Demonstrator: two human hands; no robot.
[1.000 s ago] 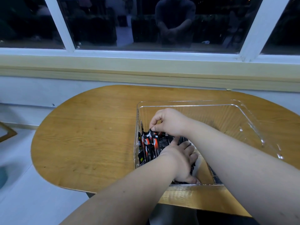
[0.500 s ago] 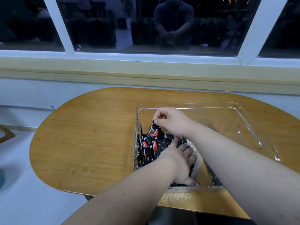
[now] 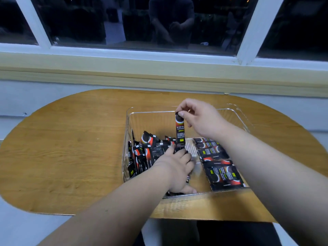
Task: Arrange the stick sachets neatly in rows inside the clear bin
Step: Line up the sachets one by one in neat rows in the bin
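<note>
Mid-sort. Pinching one sachet [image 3: 180, 130] by its top end in the right grip [image 3: 200, 118], upright above the middle of the bin [image 3: 237, 113]. Pressing on the loose pile [image 3: 145, 153] at the bin's left with the left grip [image 3: 174, 167], fingers laid flat, holding nothing. Next, probably: turn it flat and lay it beside the row [image 3: 218, 167] at the right, edges aligned, without nudging those already placed.

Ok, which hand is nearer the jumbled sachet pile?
Left. The left hand rests on the jumbled sachet pile; the right hand hovers above it, pinching one sachet upright.
</note>
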